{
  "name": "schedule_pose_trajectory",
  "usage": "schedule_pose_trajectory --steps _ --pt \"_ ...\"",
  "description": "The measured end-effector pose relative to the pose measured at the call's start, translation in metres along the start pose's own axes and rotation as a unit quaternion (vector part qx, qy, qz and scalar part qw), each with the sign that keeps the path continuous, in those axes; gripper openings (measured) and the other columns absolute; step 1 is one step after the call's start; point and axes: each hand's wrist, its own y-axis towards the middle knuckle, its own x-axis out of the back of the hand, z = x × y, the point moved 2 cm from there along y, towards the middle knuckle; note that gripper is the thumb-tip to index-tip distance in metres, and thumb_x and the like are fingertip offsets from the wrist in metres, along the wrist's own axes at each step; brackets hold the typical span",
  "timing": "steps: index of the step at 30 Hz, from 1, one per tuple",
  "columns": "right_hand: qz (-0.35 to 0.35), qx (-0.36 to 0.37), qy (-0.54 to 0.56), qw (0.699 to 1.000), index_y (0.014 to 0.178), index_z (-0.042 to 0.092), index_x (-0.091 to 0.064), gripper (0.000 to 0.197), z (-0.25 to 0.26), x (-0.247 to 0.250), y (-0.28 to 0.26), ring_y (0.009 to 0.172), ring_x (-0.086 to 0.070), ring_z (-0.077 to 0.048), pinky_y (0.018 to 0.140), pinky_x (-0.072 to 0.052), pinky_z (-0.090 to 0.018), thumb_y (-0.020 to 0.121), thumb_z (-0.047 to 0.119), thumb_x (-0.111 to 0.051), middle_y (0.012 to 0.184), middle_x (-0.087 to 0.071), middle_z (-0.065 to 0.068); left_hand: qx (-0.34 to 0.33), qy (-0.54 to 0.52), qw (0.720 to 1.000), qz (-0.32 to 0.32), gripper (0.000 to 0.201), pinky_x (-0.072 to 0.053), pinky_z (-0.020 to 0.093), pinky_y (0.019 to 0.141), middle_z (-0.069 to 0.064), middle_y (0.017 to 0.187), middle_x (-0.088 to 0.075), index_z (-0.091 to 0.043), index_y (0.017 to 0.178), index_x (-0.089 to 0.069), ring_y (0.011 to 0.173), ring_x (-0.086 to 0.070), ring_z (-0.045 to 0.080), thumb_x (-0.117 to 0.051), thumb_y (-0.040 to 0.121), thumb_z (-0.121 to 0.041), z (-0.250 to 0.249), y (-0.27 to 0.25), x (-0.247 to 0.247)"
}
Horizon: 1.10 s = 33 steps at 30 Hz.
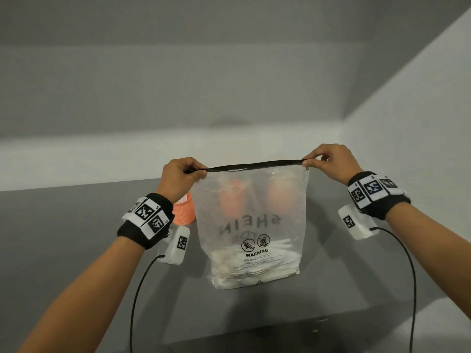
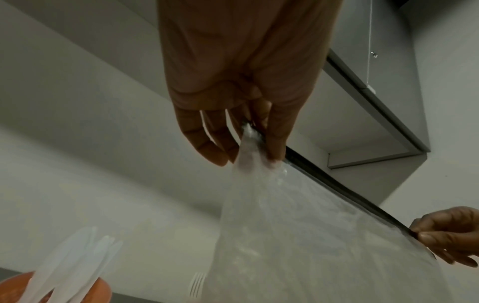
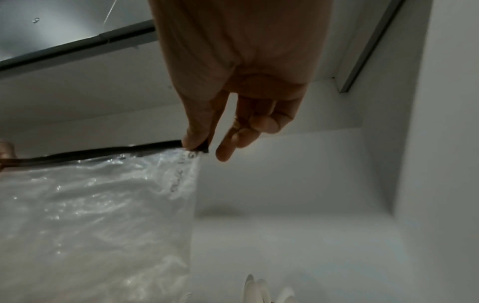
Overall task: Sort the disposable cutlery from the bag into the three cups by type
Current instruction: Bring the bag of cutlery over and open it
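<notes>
The frosted bag (image 1: pixel 251 225) blurred the two orange cups (image 1: pixel 280 200) behind it to soft shapes, and the left hand (image 1: pixel 181 178) and wrist hid most of a third cup (image 1: pixel 184 212). The white cutlery (image 1: pixel 237 266) lying in the bag's bottom was too hazy to sort by type. In the left wrist view, pale utensils (image 2: pixel 77 264) standing in a cup were blurred and cut off by the bottom edge.

The bag (image 1: pixel 251 225) stands on the table (image 1: pixel 76 238); cutlery (image 1: pixel 244 266) lies in its bottom; three cups stand behind it, the left cup (image 1: pixel 184 212) holding cutlery.
</notes>
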Motion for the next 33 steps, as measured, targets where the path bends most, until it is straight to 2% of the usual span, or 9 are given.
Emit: schedule_pose_trajectory --steps 3,8,11,14,18,22,25,30,33 --pt "0.038 -0.023 0.084 0.995 0.090 0.016 -0.068 0.006 -0.001 -0.001 -0.004 0.044 -0.058 -0.002 0.051 -0.050 -0.014 0.084 0.016 -0.068 0.087 -0.066 -0.006 0.003 0.011 0.999 0.035 0.008 -0.043 0.012 0.072 0.002 0.083 -0.067 -0.011 0.089 -0.069 0.082 -0.060 0.015 -0.063 0.084 -0.012 -0.010 -0.004 -0.006" --pt "0.062 -0.096 0.173 0.978 0.083 0.012 -0.060 0.011 0.014 -0.010 -0.008 0.054 -0.064 -0.015 0.056 -0.056 -0.021 0.084 0.021 -0.067 0.071 -0.064 -0.009 -0.014 0.195 0.980 0.041 0.037 -0.043 0.034 0.083 -0.006 0.085 -0.067 -0.022 0.085 -0.068 0.086 -0.059 0.015 -0.054 0.083 -0.057 -0.024 -0.002 -0.023" --pt "0.053 -0.094 0.117 0.987 0.084 0.008 -0.064 0.022 0.019 -0.014 -0.008 0.052 -0.058 -0.013 0.051 -0.053 -0.017 0.079 0.027 -0.073 0.061 -0.059 -0.003 -0.043 0.316 0.947 0.036 0.033 -0.030 0.036 0.084 -0.009 0.079 -0.062 -0.023 0.082 -0.067 0.087 -0.054 0.016 -0.056 0.083 -0.054 -0.031 -0.001 -0.031" --pt "0.078 -0.087 0.068 0.991 0.078 0.006 -0.067 0.020 0.021 -0.016 -0.009 0.052 -0.054 -0.014 0.055 -0.049 -0.018 0.077 0.025 -0.075 0.062 -0.058 -0.001 -0.071 0.363 0.926 0.079 0.031 -0.033 0.036 0.085 -0.007 0.081 -0.059 -0.021 0.088 -0.067 0.093 -0.055 0.018 -0.056 0.085 -0.050 -0.034 0.000 -0.036" --pt "0.103 -0.138 0.006 0.985 0.068 0.008 -0.056 0.023 0.016 -0.022 -0.010 0.051 -0.054 -0.015 0.058 -0.048 -0.021 0.080 0.020 -0.070 0.062 -0.057 -0.005 -0.100 0.374 0.921 0.052 0.041 -0.033 0.025 0.053 0.003 0.077 -0.059 -0.011 0.089 -0.064 0.075 -0.057 0.024 -0.044 0.093 -0.046 -0.036 -0.003 -0.038" --pt "0.103 -0.227 0.166 0.954 0.074 0.006 -0.055 0.019 0.010 -0.030 -0.014 0.050 -0.062 -0.017 0.054 -0.056 -0.024 0.088 0.015 -0.063 0.068 -0.058 -0.011 -0.108 0.391 0.913 0.044 0.041 -0.034 0.027 0.058 0.008 0.080 -0.061 -0.009 0.093 -0.058 0.080 -0.061 0.029 -0.043 0.093 -0.047 -0.034 -0.009 -0.040" --pt "0.051 -0.256 0.345 0.901 0.071 0.005 -0.054 0.018 0.018 -0.034 -0.011 0.061 -0.060 -0.017 0.062 -0.057 -0.023 0.088 0.002 -0.058 0.073 -0.057 -0.012 -0.089 0.442 0.883 0.132 0.037 -0.037 0.030 0.070 0.006 0.095 -0.067 -0.014 0.099 -0.057 0.089 -0.061 0.025 -0.048 0.090 -0.049 -0.025 -0.017 -0.049" --pt "0.032 -0.338 0.634 0.695 0.078 0.005 -0.047 0.029 0.028 -0.047 -0.017 0.085 -0.053 -0.024 0.102 -0.040 -0.041 0.096 -0.008 -0.028 0.078 -0.048 -0.013 -0.089 0.427 0.872 0.221 0.036 -0.036 0.031 0.075 0.006 0.101 -0.066 -0.014 0.102 -0.058 0.095 -0.061 0.026 -0.048 0.091 -0.047 -0.013 -0.036 -0.069" --pt "0.006 -0.375 0.701 0.607 0.077 0.005 -0.044 0.030 0.020 -0.047 -0.021 0.070 -0.049 -0.017 0.088 -0.047 -0.036 0.096 -0.006 -0.023 0.077 -0.045 -0.010 -0.076 0.342 0.903 0.249 0.037 -0.041 0.031 0.073 0.008 0.096 -0.065 -0.011 0.099 -0.056 0.091 -0.061 0.027 -0.049 0.091 -0.046 -0.007 -0.043 -0.070"
